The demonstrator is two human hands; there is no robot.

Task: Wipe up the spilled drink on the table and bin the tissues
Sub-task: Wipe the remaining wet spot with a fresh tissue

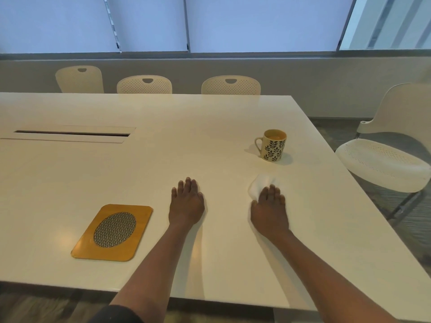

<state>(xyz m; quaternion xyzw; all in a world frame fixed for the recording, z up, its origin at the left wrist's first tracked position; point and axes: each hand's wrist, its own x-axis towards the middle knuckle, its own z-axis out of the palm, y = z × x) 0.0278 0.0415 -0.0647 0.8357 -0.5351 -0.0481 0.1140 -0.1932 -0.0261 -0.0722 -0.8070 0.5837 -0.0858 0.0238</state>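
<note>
- Tissue (260,186) lies white and crumpled on the table (144,173), pinned under the fingertips of the right hand (270,212); most of it pokes out ahead and to the left of those fingers.
- Head view: the right hand is flat, palm down, fingers spread over the tissue, pressing rather than pinching it.
- Left hand (186,203) rests open and flat on bare tabletop, well apart from the tissue and holding nothing.
- Mug (274,145) stands upright beyond the right hand, further from the person, with drink inside it.
- No wet patch shows clearly on the pale surface, so I cannot tell where the spill sits; it is probably between tissue and mug.
- Right hand is plainly the nearer one, so wiping falls to it; no bin is in view.
- Wooden trivet (112,233) lies left of the left hand, out of the way.
</note>
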